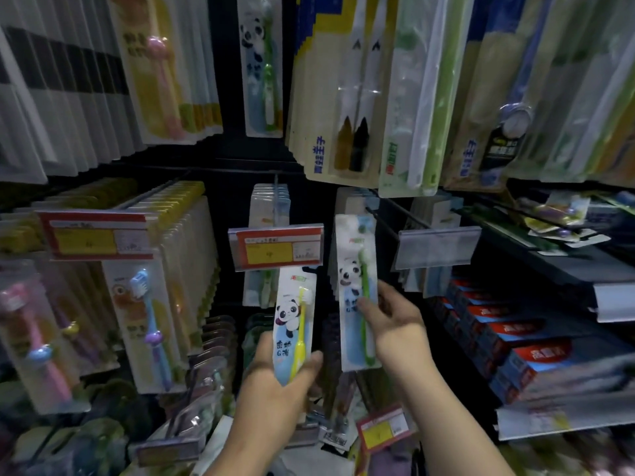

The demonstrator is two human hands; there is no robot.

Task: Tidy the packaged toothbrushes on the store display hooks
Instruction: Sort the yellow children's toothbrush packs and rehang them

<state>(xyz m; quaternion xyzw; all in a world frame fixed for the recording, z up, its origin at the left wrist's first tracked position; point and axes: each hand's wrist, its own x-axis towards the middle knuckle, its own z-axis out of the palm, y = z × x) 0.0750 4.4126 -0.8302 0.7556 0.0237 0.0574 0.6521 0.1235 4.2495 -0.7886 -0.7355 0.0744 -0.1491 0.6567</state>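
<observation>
Two panda packs in hand at once. Left hand [275,376]: fingers and thumb wrapped round lower end of yellow-brush pack [293,321], held upright below red-and-yellow price tag [276,247], seemingly off any hook. Right hand [395,321]: thumb across face of green-brush pack [355,280], other fingers behind it and out of sight, gripping at mid-height on its right edge. Top of green-brush pack up at wire hook [379,223], in front of row of like packs [350,201]. Cannot tell whether already threaded on or only close.

Judged step: hanging green-brush pack on that hook.

To do well:
- Keep pack upright and face-out, panda forward, matching row behind.
- Line up hang-hole with hook tip before pushing. Feel for the wire, no forcing; thin card at the hole likely to tear.
- Slide back until flush with the row.
- Mind clear label holder [436,247] just beside, easily knocked.
- Keep yellow-brush pack low and away from the working side. Hang it next, probably with matching stock [271,204] behind the price tag.
- Check bottom edges level afterwards.
</observation>
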